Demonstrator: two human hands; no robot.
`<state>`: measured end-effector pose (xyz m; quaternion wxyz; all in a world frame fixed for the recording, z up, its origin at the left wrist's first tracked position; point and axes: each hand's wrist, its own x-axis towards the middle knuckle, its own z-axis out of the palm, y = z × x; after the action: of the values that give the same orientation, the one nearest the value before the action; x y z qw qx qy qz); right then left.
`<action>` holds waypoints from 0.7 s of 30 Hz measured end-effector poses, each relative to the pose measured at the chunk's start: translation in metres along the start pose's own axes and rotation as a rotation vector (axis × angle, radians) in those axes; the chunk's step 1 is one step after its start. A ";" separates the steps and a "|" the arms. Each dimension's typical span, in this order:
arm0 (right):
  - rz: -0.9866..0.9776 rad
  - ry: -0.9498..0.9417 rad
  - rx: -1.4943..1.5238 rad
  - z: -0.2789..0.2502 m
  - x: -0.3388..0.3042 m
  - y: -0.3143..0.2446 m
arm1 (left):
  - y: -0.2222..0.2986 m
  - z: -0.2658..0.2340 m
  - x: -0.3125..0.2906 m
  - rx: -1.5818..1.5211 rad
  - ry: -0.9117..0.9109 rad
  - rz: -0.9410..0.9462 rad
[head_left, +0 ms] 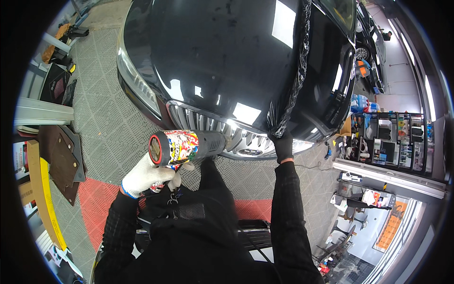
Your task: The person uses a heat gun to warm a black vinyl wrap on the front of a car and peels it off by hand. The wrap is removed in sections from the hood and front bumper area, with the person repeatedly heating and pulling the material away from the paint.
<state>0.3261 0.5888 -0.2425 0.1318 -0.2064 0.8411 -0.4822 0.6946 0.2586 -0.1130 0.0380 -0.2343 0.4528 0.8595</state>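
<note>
My left hand, in a white knit glove, is wrapped round the handle of a heat gun covered in colourful stickers. Its nozzle points right, towards the chrome grille of a black car. In a black glove, my right hand is closed on the lower end of a crumpled strip of glossy black film. From that hand the film runs up along the right side of the hood, creased and bunched. My right fingertips are partly hidden by the film.
The car's headlight lies to the left of the grille. Grey grid floor tiles with red patches surround my feet. Brown leather-like sheets and a yellow-edged board are at left. Shelves of supplies stand at right.
</note>
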 end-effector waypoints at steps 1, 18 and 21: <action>0.004 0.024 -0.006 0.003 0.000 -0.002 | 0.000 -0.001 0.000 0.019 -0.016 -0.025; -0.063 0.214 -0.168 0.001 -0.006 0.004 | -0.017 -0.008 0.000 -0.065 -0.049 0.015; 0.018 0.175 -0.199 -0.001 -0.006 0.006 | -0.021 -0.011 0.002 -0.084 -0.075 0.007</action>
<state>0.3292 0.5948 -0.2467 0.0410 -0.1679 0.8951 -0.4111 0.7027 0.2625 -0.1351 0.0419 -0.2018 0.4154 0.8860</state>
